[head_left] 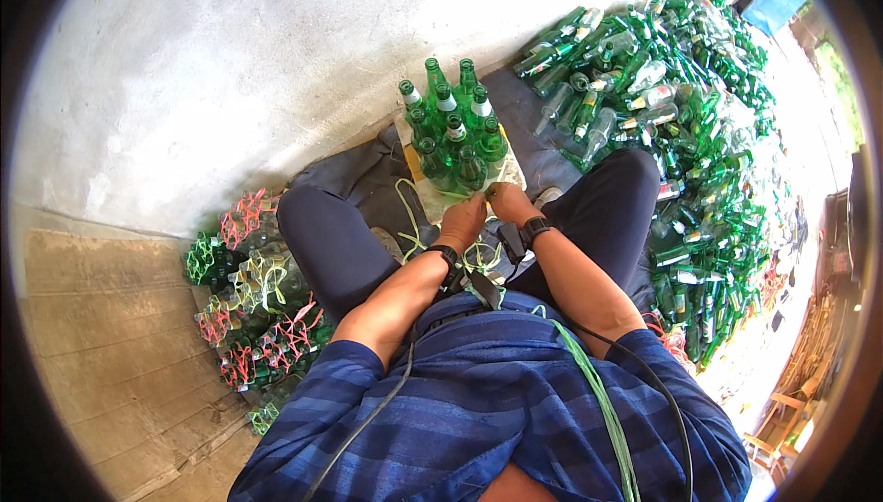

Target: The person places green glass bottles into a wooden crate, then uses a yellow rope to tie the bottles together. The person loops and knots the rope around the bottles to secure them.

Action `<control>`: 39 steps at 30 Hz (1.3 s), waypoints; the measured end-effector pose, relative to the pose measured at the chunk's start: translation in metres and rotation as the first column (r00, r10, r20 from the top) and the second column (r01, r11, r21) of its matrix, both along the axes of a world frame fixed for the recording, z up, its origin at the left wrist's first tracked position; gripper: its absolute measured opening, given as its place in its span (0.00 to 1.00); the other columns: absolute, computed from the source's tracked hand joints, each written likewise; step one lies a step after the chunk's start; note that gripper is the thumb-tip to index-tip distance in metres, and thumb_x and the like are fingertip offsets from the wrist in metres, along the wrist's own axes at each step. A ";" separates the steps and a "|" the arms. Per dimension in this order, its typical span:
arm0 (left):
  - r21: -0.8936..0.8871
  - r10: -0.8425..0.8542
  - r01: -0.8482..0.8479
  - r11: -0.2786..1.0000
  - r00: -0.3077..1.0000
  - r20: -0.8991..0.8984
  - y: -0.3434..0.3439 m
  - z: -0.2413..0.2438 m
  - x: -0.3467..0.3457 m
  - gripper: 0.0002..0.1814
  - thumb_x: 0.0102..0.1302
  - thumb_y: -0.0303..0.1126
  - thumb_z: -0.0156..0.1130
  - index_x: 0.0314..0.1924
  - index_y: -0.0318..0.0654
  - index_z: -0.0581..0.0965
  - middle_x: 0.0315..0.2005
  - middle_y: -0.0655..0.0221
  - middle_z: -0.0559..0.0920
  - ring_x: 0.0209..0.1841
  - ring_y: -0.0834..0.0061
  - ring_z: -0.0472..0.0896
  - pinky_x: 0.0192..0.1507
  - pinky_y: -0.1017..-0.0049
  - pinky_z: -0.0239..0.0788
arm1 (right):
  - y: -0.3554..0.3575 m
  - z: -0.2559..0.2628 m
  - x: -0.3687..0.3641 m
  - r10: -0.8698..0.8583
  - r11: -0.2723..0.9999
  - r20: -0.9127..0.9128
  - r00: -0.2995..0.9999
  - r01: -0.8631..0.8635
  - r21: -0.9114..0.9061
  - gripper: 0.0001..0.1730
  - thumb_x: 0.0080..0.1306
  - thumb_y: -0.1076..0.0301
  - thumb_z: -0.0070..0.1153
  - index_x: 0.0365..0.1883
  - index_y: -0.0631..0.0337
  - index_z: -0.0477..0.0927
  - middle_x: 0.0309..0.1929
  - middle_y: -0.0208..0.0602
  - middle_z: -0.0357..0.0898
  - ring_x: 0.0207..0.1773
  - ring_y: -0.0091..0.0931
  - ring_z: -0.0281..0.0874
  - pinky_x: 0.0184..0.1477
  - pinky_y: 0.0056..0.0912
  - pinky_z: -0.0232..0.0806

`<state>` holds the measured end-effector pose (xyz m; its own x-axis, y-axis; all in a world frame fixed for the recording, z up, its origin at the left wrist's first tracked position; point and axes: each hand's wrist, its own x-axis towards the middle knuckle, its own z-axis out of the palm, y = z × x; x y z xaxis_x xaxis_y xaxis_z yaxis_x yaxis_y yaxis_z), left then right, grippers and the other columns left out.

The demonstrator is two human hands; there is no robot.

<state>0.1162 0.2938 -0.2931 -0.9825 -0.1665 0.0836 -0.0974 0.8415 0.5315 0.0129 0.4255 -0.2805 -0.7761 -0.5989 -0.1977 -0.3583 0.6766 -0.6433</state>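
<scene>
Several green glass bottles (448,119) stand upright in a tight cluster on a low, pale board or block (512,174) between my knees. Both hands meet at the near side of the cluster, fingers bent and close together. My left hand (463,217) pinches a pale green plastic strip (452,194) that runs along the front of the nearest bottles. My right hand (510,202) grips the strip beside it; the fingertips partly hide the hold. A loose length of the strip (408,215) curls down at the left of the board.
A large heap of loose green and clear bottles (697,122) lies to the right. At the left are bottle bundles (259,295) tied with red and yellow-green strips. A white wall (207,74) rises ahead. Dark sheeting (348,171) covers the ground. Cables and green strips hang over my shirt.
</scene>
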 end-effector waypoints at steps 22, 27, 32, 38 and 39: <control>-0.235 -0.091 0.076 0.969 0.995 -0.052 -0.003 0.006 0.001 0.05 0.72 0.33 0.56 0.46 0.48 0.73 0.26 0.62 0.86 0.29 0.56 0.87 0.29 0.55 0.77 | 0.008 -0.035 -0.018 0.080 0.996 0.086 0.993 -0.083 0.036 0.19 0.67 0.56 0.56 0.38 0.63 0.91 0.43 0.57 0.88 0.49 0.53 0.86 0.54 0.54 0.76; -0.227 -0.065 0.036 0.973 0.991 -0.120 -0.001 0.002 0.000 0.03 0.71 0.34 0.58 0.40 0.47 0.77 0.26 0.64 0.86 0.30 0.58 0.88 0.28 0.58 0.78 | 0.013 -0.055 -0.032 0.540 0.821 -0.165 0.825 -0.472 0.322 0.10 0.60 0.65 0.62 0.35 0.57 0.92 0.43 0.46 0.90 0.47 0.44 0.89 0.51 0.47 0.80; -0.124 -0.069 0.056 0.991 0.992 -0.104 -0.001 0.000 -0.003 0.04 0.71 0.35 0.59 0.40 0.47 0.79 0.27 0.62 0.87 0.32 0.56 0.88 0.31 0.57 0.78 | 0.019 -0.054 -0.040 0.642 0.759 -0.229 0.732 -0.562 0.328 0.13 0.48 0.71 0.70 0.35 0.55 0.90 0.39 0.37 0.89 0.44 0.41 0.89 0.47 0.42 0.80; 0.034 -0.070 0.071 0.997 0.997 -0.023 -0.002 0.008 -0.002 0.06 0.69 0.37 0.61 0.39 0.49 0.83 0.29 0.60 0.88 0.34 0.53 0.88 0.35 0.54 0.78 | 0.013 -0.048 -0.037 0.425 0.863 0.042 0.904 -0.419 0.282 0.11 0.53 0.71 0.69 0.36 0.57 0.90 0.41 0.38 0.89 0.42 0.39 0.89 0.44 0.41 0.80; 0.049 -0.055 0.056 0.997 0.998 -0.028 -0.001 0.007 -0.001 0.06 0.68 0.37 0.61 0.39 0.48 0.83 0.30 0.59 0.88 0.34 0.52 0.88 0.35 0.53 0.78 | 0.014 -0.045 -0.036 0.336 0.915 0.116 0.935 -0.353 0.197 0.10 0.54 0.71 0.69 0.36 0.57 0.90 0.42 0.39 0.90 0.42 0.39 0.89 0.44 0.40 0.80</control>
